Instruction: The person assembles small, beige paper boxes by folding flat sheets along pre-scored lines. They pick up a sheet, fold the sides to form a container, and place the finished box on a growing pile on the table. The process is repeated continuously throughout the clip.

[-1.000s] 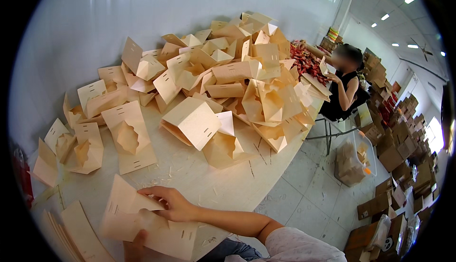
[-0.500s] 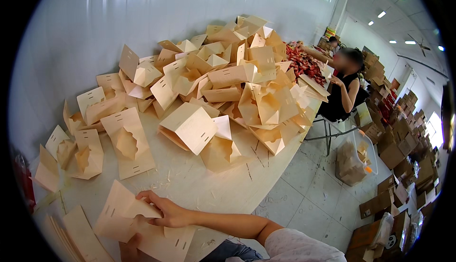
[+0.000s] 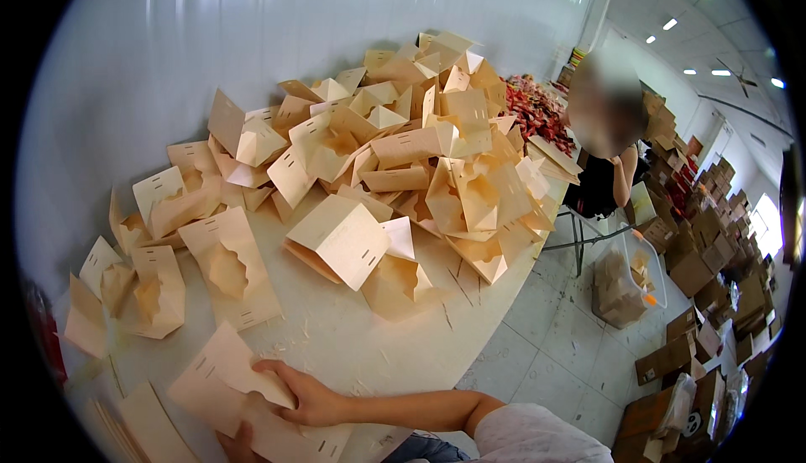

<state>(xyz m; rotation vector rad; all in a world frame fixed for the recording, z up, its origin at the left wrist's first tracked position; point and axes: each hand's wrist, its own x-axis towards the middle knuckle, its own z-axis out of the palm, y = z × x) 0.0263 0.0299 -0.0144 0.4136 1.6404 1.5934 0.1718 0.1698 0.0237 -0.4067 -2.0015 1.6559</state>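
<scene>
A cream card blank (image 3: 220,379) with small slots and a wavy cut-out lies over the near edge of the table, partly folded up. My right hand (image 3: 309,397) grips its right part near the cut-out, fingers over the raised flap and thumb toward the opening. My left hand (image 3: 238,444), cut off by the lower frame edge, holds the near left edge; only some fingers show. Left of it rests a stack of flat card blanks (image 3: 149,425). Beyond the hands, several folded cards with cut-outs (image 3: 228,272) stand or lie on the table (image 3: 361,350).
A large heap of folded cards (image 3: 403,140) rises against the pale wall panel (image 3: 277,18). Red packets (image 3: 533,109) lie farther along. Another person (image 3: 604,173) sits at the far right. A clear plastic bin (image 3: 621,291) stands on the floor, with many cartons (image 3: 697,261) behind.
My right hand has shifted slightly down, pressing nearer the cut-out, and the blank lies a little lower. The other person's head has moved nearer and the arm is drawn back from the red packets.
</scene>
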